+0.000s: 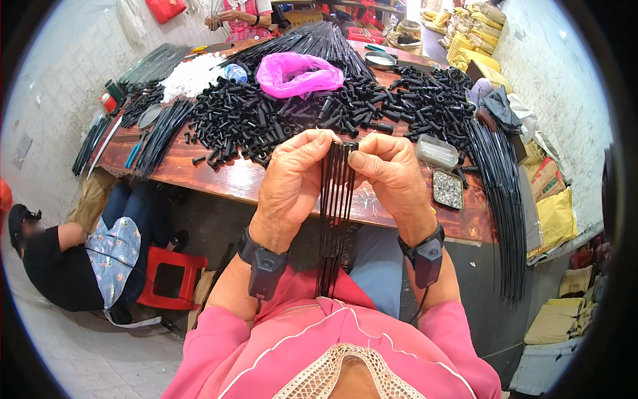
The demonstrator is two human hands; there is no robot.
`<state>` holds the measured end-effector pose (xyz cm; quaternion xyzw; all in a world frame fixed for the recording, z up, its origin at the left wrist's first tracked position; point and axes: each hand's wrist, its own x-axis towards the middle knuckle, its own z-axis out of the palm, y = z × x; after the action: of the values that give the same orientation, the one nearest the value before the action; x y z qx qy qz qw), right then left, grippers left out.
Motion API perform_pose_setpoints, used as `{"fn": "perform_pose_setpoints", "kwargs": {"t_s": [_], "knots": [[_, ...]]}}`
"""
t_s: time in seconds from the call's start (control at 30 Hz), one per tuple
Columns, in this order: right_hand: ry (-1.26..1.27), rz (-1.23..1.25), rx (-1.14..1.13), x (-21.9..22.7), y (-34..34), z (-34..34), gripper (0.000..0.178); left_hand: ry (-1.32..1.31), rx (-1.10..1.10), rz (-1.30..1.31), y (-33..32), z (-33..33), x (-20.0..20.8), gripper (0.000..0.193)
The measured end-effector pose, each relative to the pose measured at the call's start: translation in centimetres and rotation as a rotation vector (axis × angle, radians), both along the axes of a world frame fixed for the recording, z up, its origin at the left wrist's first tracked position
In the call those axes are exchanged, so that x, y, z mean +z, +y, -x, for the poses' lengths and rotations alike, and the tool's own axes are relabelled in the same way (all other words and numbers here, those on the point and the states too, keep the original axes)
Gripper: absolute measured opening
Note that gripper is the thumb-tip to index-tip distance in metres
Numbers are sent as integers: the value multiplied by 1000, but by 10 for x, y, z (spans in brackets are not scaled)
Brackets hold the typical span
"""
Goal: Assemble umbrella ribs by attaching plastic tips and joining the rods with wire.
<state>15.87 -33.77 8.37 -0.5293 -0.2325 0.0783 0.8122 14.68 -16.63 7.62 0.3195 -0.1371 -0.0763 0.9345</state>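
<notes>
Between my two hands, in front of my chest, hangs a bundle of long thin black rods (337, 199). My left hand (290, 176) is closed, its thumb and fingers pinching the bundle's upper end from the left. Opposite it, my right hand (393, 174) pinches the same end, with the thumb laid across the front. Side by side, the rods run down toward my lap. Just beyond my hands, short black tubular parts (266, 116) are heaped on the wooden table (242, 179). Both wrists carry a dark strapped device.
More black rods (502, 206) overhang the table's right edge, near a tin of small metal pieces (448, 189) and a clear box (436, 151). A pink plastic bag (299, 74) tops the heap. At left, a person (63, 266) sits by a red stool (171, 278); another person (247, 18) stands behind.
</notes>
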Motion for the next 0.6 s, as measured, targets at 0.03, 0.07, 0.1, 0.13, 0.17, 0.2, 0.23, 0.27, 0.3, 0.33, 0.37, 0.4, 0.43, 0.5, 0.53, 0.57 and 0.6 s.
{"fn": "perform_pose_setpoints", "kwargs": {"t_s": [0.03, 0.07, 0.1, 0.13, 0.17, 0.2, 0.23, 0.27, 0.3, 0.33, 0.37, 0.4, 0.43, 0.5, 0.53, 0.57, 0.6], "knots": [[3, 0, -3, -1, -1, -2, 14, -22, -10, 10, -1, -1, -1, 13], [-15, -3, 22, -1, 0, -4, 15, -18, -12, 8, 0, -2, -2, 13], [-33, -7, 47, -1, 0, -5, 16, -46, -25, -4, 1, -2, -2, 14], [-29, -9, 44, -2, 0, -6, 16, -74, -38, -16, 1, -1, -2, 14], [-54, -3, 50, -3, 1, -8, 17, -37, 20, -44, 0, -2, -2, 13], [-79, 4, 56, -4, 1, -9, 18, -33, 20, -47, 0, -2, -2, 13], [-75, 0, 57, -6, 2, -12, 18, -24, 23, -43, 1, -2, -2, 13], [-66, -18, 77, -7, 0, -14, 17, -18, 21, -38, 0, -3, -1, 12], [-57, -35, 97, -8, -1, -15, 17, -16, 19, -39, -1, -2, 0, 12], [-56, -37, 95, -7, -1, -15, 17, -3, 18, -42, -2, -1, 2, 12], [-32, -47, 94, -7, 0, -14, 17, 10, 21, -45, -2, -1, 2, 13], [-7, -57, 94, -6, 1, -14, 17, 9, 23, -47, -2, -1, 2, 13], [-8, -59, 96, -6, 2, -14, 17, 19, 62, -42, -3, -2, 1, 12], [-4, 6, 30, -6, 3, -10, 16, 27, 105, -37, -6, -3, 0, 12], [-5, 5, 33, -6, 6, -9, 16, 13, 144, -51, -8, -4, 0, 11], [-17, 11, -30, -8, 10, -8, 17, 1, 180, -63, -10, -6, -1, 11], [-29, 17, -94, -10, 12, -8, 18, 0, 181, -62, -11, -7, -1, 11]]}}
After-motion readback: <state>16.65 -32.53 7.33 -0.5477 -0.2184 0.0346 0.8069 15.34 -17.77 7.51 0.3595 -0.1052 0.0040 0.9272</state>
